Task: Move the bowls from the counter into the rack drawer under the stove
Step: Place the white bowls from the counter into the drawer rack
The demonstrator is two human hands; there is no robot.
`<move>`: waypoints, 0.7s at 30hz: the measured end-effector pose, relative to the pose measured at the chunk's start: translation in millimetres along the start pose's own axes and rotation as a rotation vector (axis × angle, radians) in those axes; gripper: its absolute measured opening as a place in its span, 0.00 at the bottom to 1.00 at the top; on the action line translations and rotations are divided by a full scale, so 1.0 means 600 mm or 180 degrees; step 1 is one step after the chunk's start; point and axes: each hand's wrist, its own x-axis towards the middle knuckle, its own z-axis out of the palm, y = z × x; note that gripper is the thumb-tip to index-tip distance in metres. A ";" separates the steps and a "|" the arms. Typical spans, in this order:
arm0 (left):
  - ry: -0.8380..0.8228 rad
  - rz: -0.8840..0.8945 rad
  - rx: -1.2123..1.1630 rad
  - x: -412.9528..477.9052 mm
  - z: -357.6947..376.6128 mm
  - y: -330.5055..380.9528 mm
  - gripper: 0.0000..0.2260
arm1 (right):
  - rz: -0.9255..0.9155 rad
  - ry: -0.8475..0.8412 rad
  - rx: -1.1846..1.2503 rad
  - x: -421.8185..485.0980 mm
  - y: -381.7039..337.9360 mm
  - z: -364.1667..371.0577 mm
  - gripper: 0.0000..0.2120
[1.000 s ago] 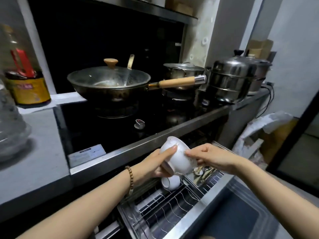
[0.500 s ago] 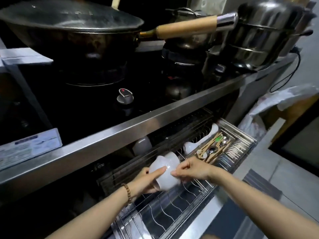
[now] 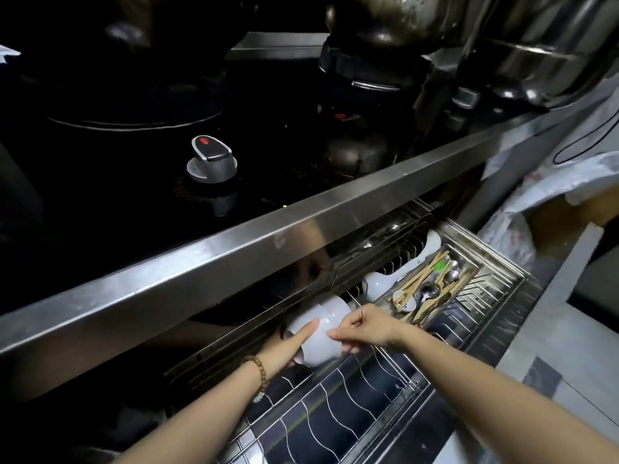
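Observation:
A white bowl [image 3: 321, 339] lies on its side low over the wire rack drawer [image 3: 351, 406], which is pulled out under the stove's steel edge. My left hand [image 3: 288, 349] grips its left side, thumb along the wall. On the bowl's right rim, my right hand [image 3: 365, 326] pinches with its fingertips. Another white bowl [image 3: 331, 309] sits on its side just behind it, touching or nearly so. Further back right a third white bowl [image 3: 378, 284] rests in the rack.
A cutlery tray [image 3: 432, 289] with chopsticks and spoons lies in the drawer's right half. The stove's steel front edge [image 3: 234, 256] overhangs the drawer's back. A stove knob [image 3: 211, 159] and pots [image 3: 385, 21] stand above. A plastic bag [image 3: 552, 182] lies at right.
Both hands have carried the bowl down from stove height into the drawer, close to the bowl standing in the rack. My view has dropped nearer the drawer.

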 end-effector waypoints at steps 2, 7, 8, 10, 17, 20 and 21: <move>-0.0008 0.0021 -0.0021 0.010 0.004 -0.003 0.44 | 0.0030 0.0031 0.0047 0.010 0.010 0.000 0.09; 0.0035 0.0191 0.0175 0.024 0.014 -0.015 0.36 | 0.0137 0.0149 0.0262 0.024 0.026 0.000 0.08; 0.0084 0.0178 0.0176 0.029 0.015 -0.017 0.35 | 0.0134 0.0210 0.0314 0.027 0.029 0.002 0.09; 0.0201 0.0092 0.0281 0.038 0.015 -0.018 0.32 | 0.0135 0.0313 0.0398 0.031 0.033 0.005 0.09; 0.0311 0.0007 0.0412 0.041 0.020 -0.017 0.33 | 0.0173 0.0490 0.0378 0.039 0.040 0.006 0.12; 0.0262 0.0119 0.0468 0.032 0.017 -0.017 0.36 | 0.0268 0.0484 0.0340 0.031 0.035 0.005 0.13; 0.0249 0.0105 0.0516 0.031 0.015 -0.018 0.38 | 0.0327 0.0456 0.0314 0.030 0.034 0.002 0.12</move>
